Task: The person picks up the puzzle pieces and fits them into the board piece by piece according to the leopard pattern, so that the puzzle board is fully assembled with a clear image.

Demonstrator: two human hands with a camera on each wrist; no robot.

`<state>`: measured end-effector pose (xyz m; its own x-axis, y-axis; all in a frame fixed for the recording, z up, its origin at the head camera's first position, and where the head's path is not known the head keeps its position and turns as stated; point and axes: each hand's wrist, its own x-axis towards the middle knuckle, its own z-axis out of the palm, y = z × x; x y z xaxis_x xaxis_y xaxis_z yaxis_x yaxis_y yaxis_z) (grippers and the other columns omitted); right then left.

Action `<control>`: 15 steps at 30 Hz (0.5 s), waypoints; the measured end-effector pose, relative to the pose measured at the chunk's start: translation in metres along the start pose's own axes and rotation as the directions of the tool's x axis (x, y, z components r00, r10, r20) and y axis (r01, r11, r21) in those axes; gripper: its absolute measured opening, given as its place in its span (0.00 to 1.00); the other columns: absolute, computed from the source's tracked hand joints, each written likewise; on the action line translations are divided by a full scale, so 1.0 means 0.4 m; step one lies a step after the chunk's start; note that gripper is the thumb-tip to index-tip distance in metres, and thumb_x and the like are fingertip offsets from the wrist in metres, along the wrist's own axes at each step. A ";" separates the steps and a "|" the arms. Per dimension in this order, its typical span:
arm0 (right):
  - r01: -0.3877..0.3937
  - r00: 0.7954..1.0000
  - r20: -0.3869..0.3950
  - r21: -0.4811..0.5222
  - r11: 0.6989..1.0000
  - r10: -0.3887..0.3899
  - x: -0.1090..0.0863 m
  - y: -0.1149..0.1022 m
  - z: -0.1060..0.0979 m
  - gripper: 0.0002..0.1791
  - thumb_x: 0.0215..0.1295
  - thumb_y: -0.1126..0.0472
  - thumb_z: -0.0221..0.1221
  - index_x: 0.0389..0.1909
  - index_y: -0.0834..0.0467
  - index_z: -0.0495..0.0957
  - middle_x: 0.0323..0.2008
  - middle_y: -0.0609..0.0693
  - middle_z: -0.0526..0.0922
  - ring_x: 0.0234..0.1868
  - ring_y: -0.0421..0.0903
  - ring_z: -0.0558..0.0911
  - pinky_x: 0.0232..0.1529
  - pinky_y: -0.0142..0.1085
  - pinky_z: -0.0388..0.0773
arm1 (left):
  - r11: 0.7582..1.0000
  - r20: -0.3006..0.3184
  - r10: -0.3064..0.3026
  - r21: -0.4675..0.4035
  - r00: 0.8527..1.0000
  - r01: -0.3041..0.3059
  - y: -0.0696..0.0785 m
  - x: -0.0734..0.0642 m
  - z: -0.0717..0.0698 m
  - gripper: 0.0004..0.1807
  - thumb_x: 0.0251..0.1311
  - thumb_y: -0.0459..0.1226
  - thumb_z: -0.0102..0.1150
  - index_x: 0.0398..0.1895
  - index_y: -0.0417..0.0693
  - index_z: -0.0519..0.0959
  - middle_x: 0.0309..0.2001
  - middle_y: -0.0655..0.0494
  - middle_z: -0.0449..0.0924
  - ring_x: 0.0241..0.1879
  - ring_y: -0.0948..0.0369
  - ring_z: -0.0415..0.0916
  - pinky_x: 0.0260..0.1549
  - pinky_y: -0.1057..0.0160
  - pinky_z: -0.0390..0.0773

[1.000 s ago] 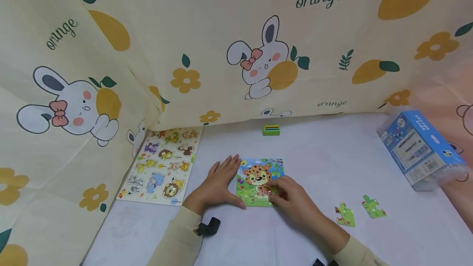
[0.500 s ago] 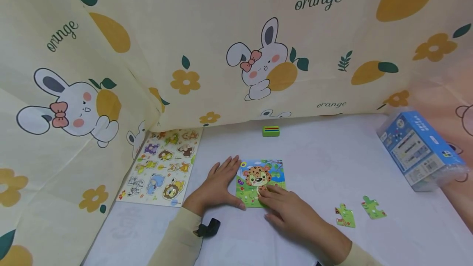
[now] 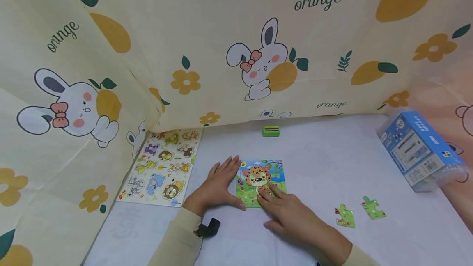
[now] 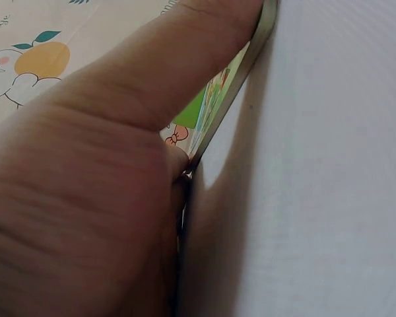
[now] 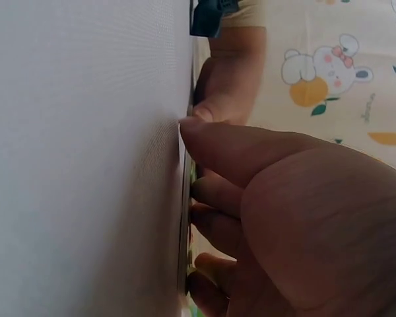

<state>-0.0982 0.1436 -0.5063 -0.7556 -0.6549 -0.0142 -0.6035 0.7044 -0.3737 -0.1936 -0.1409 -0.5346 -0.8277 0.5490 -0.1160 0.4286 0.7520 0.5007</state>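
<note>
A square leopard jigsaw puzzle lies flat on the white cloth in the head view. My left hand rests along its left side, fingers spread, with the thumb at the lower left corner. In the left wrist view that thumb lies against the puzzle's edge. My right hand presses its straight fingers on the lower right part of the puzzle, covering that part. The right wrist view shows its thumb off the puzzle, near the cloth. To the right lie two loose green puzzle pieces.
A board with animal pictures lies at the left. Behind the puzzle sits a small green block with coloured stripes. At the right stands a blue box in clear plastic. A printed curtain borders the back and left.
My right hand held a piece over the puzzle's lower right; it has let go, and its fingers now lie straight on the puzzle, shifted slightly left. The left hand has stayed still.
</note>
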 end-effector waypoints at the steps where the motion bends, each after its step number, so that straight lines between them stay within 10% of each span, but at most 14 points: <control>1: 0.001 1.000 0.004 -0.002 1.000 -0.001 -0.001 0.000 0.000 0.37 0.76 0.44 0.67 0.79 0.58 0.74 0.81 0.52 0.67 0.83 0.62 0.60 0.67 0.62 0.76 | 1.000 -0.001 0.000 -0.002 1.000 0.000 0.000 0.000 0.000 0.82 0.37 0.74 0.82 0.91 0.50 0.49 0.89 0.62 0.38 0.86 0.59 0.30 0.81 0.48 0.30; 15: -0.024 0.978 -0.182 0.396 0.918 0.104 -0.039 0.045 -0.022 0.36 0.78 0.39 0.64 0.80 0.51 0.73 0.76 0.47 0.73 0.76 0.54 0.71 0.70 0.59 0.75 | 1.000 0.001 -0.003 -0.022 1.000 0.003 0.004 -0.003 -0.001 0.83 0.35 0.74 0.82 0.91 0.51 0.48 0.89 0.62 0.36 0.86 0.59 0.29 0.81 0.47 0.29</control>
<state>-0.0995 0.1691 -0.5047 -0.8477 -0.5176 0.1158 -0.4351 0.5536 -0.7101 -0.1922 -0.1405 -0.5335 -0.8289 0.5468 -0.1183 0.4179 0.7457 0.5189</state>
